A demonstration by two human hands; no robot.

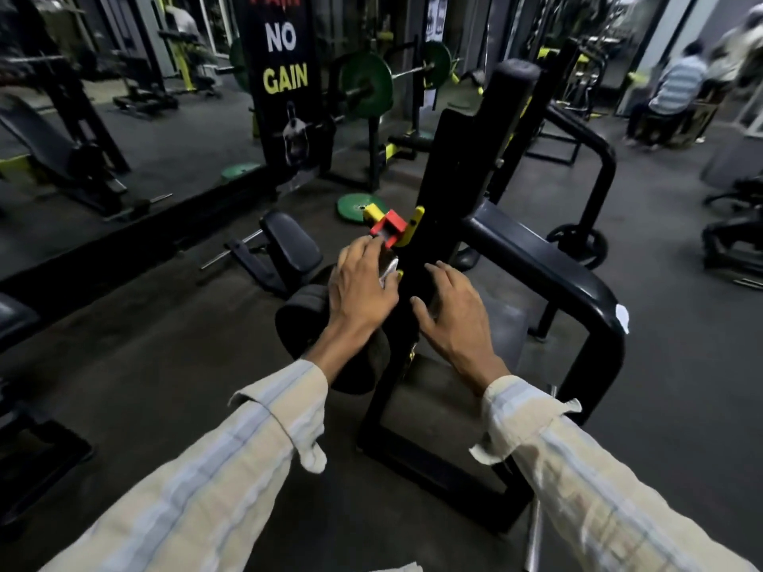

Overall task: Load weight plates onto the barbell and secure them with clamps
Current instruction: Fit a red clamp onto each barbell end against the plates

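- At frame centre, left hand (363,289) fingers (360,251) lie close together, curved over the silvery barbell end (390,271); fingertips touch the red clamp (388,228). Whether they actually grip the bar cannot be told, palm side hidden.
- Right hand (452,313) fingers (448,272) slightly spread and relaxed, thumb (421,311) out to the side, resting on or hovering just over a dark plate edge; contact unclear, too dark.
- Red clamp sits on the bar end just beyond the left fingertips, with yellow lever parts (415,227) either side of it, right beside the black upright (450,167).
- Black weight plates (301,319) below and left of the left wrist, stacked on the bar, partly hidden by the forearm.
- Both sleeves (256,439) pale striped shirt, cuffs unbuttoned and loose.
- Black rack frame (578,291) curves round to the right of the right hand; its base rests on grey floor (206,365).
- Green plate (360,205) flat on the floor beyond the clamp, well apart from the hands.
- Small black padded bench (289,249) left of the hands, on the floor.
- Further back: loaded barbell with green plates (365,86) on a rack, banner (285,76) reading "NO GAIN".
- Far right: a seated person in a striped shirt (677,86), blurred.
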